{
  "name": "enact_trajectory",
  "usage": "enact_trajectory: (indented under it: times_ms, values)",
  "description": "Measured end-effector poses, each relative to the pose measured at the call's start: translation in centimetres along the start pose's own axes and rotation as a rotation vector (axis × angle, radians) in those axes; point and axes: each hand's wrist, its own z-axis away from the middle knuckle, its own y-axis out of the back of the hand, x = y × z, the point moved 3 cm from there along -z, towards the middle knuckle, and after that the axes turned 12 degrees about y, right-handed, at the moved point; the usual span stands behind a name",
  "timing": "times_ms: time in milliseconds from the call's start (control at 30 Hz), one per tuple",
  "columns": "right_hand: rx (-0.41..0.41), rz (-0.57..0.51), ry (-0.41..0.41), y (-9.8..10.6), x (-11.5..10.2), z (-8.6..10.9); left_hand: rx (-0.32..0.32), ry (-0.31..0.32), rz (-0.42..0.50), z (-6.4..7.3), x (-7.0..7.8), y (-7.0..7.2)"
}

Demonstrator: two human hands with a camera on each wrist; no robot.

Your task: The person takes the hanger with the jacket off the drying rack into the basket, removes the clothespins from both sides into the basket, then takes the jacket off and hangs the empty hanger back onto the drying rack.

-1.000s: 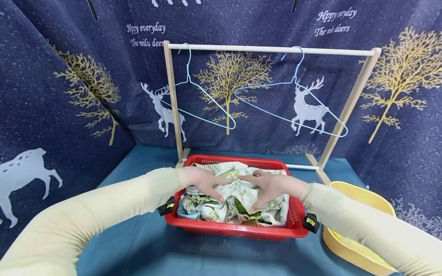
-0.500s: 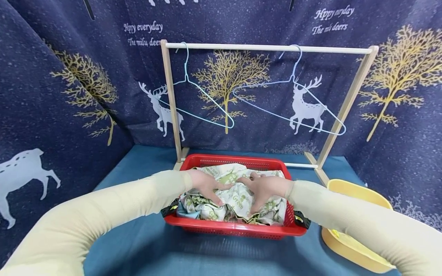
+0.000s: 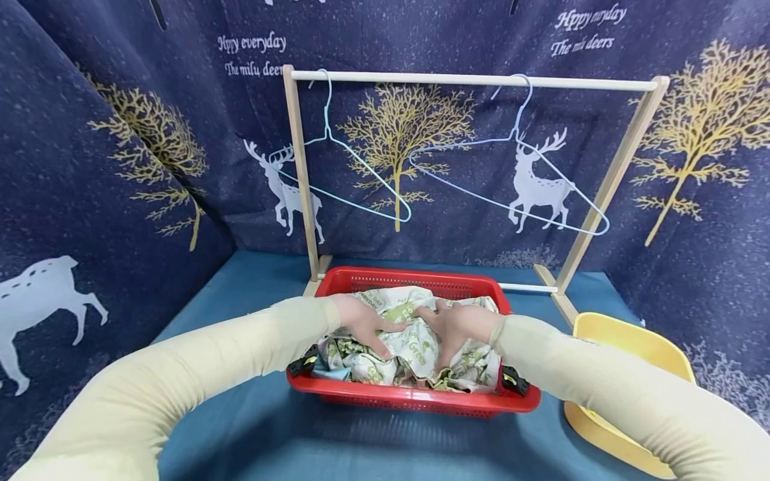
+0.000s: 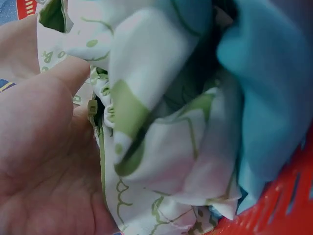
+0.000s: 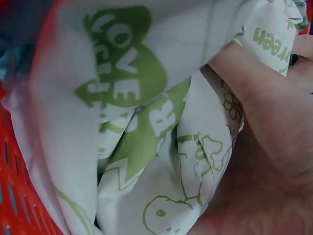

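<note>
White cloth with green print lies bunched in a red plastic basket. My left hand is over the left half of the cloth and holds a fold; in the left wrist view a small zipper pull shows beside the fingers. On the right half, my right hand grips the cloth near the word "Green". The fingertips of both hands are partly hidden in the folds. Light blue cloth is beside the printed cloth in the left wrist view.
Behind the basket stands a wooden rack with a white rail. A pale green hanger and a pale blue hanger hang from it. A yellow tub is at the right, partly behind the right sleeve.
My right hand has moved slightly left and drawn in a little, and the cloth beneath it has shifted, covering a dark green opening. The left hand has moved slightly right.
</note>
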Motion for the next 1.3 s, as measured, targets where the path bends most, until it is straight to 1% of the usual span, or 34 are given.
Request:
enact_trajectory:
  times_ms: [200, 333, 467, 600, 767, 900, 1000, 1133, 1300]
  values:
    - [-0.016, 0.011, -0.012, -0.3, 0.0, -0.1, -0.012, -0.007, -0.033, -0.1, 0.4, 0.1]
    - [-0.027, 0.034, -0.009, -0.4, 0.2, -0.3, -0.024, -0.005, -0.034, -0.3, 0.5, 0.1]
    - [-0.023, 0.048, -0.015, -0.1, 0.4, -0.6, -0.049, -0.007, 0.0, -0.5, 0.1, 0.5]
    - [-0.023, 0.026, -0.004, 0.3, 0.7, -0.5, -0.055, -0.036, 0.028, -0.3, -0.5, 1.0]
    - [-0.02, -0.056, 0.041, 0.9, 0.9, 0.3, -0.007, -0.066, 0.006, 0.3, -0.8, 1.6]
    - [0.014, -0.091, 0.112, 1.6, 1.1, 1.2, 0.057, -0.102, -0.001, 0.8, -1.0, 2.2]
    - [0.04, -0.113, 0.169, 2.4, 1.3, 1.8, 0.116, -0.155, 0.016, 1.0, -1.2, 2.9]
    - [0.05, -0.155, 0.2, 3.4, 1.6, 2.3, 0.177, -0.204, 0.064, 1.4, -1.4, 4.0]
    - [0.065, -0.196, 0.2, 4.2, 1.7, 3.0, 0.208, -0.202, 0.117, 1.7, -1.7, 4.5]
